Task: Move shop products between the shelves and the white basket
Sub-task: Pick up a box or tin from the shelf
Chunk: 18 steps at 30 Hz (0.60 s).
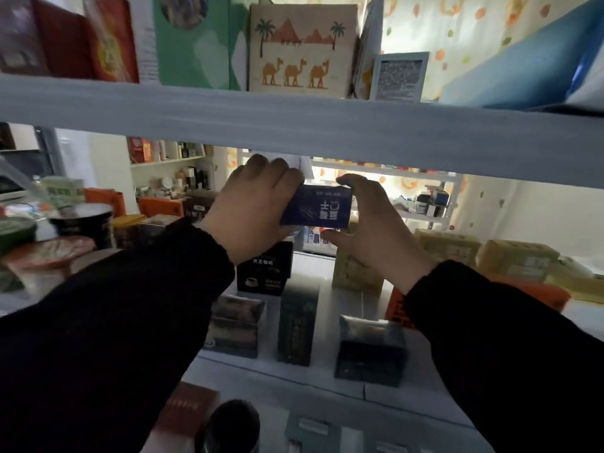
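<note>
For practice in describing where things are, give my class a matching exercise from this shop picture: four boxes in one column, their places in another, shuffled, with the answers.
Things
1. blue box
2. camel box
3. black coffee box
4. yellow box

Places
A. on the lower shelf, below the right hand
B. on the upper shelf
C. gripped by both hands
D. on the lower shelf, below the left hand

Pairs: 1-C, 2-B, 3-D, 4-A
</note>
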Available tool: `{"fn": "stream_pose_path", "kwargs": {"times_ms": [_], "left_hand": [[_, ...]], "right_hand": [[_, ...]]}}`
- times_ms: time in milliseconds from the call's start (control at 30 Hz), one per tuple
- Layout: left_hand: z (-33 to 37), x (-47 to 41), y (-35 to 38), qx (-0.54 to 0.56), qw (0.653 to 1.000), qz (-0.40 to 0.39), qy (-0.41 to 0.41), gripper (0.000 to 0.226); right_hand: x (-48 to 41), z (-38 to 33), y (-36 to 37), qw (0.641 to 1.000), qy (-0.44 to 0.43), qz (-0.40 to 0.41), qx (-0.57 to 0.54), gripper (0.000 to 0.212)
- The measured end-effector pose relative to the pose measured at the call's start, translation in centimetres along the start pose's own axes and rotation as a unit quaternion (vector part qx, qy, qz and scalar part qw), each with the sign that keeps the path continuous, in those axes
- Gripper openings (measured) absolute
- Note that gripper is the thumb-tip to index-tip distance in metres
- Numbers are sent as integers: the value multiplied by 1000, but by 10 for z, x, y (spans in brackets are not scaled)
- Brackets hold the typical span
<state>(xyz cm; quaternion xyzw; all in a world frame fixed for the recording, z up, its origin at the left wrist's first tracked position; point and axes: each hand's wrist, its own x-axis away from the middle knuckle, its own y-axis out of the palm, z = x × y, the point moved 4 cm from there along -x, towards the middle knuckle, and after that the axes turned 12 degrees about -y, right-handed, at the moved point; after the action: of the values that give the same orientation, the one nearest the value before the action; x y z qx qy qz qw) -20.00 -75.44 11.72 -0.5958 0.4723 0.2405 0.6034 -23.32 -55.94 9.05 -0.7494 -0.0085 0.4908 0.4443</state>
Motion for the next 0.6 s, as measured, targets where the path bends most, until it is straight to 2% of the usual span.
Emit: {"fn": "stream_pose_path", "kwargs": {"times_ms": [67, 167, 233, 300, 333, 367, 467, 600], "left_hand": [[14, 19, -25, 0, 1000, -3, -3, 49], [27, 49, -55, 16, 998, -52, -41, 64], [25, 70, -73, 86, 984, -88, -131, 82], [12, 95, -87, 228, 931, -105, -264, 96], [8, 106, -93, 278, 904, -115, -305, 95], [7, 116, -99, 296, 893, -124, -317, 89], [18, 141, -119, 330, 880, -138, -311, 67], [37, 170, -143, 363, 857, -134, -341, 67]], "right_hand": [[13, -13, -12, 1000, -11, 21, -10, 71], [38, -28, -28, 999, -23, 15, -18, 62], [57, -38, -38, 998, -21, 15, -49, 61], [74, -45, -46, 995, -16, 24, -92, 62], [80, -48, -50, 993, -20, 33, -107, 62], [86, -52, -53, 992, -28, 39, -120, 62], [101, -68, -57, 983, -51, 36, -172, 62], [123, -88, -60, 963, -40, 24, -264, 64]]}}
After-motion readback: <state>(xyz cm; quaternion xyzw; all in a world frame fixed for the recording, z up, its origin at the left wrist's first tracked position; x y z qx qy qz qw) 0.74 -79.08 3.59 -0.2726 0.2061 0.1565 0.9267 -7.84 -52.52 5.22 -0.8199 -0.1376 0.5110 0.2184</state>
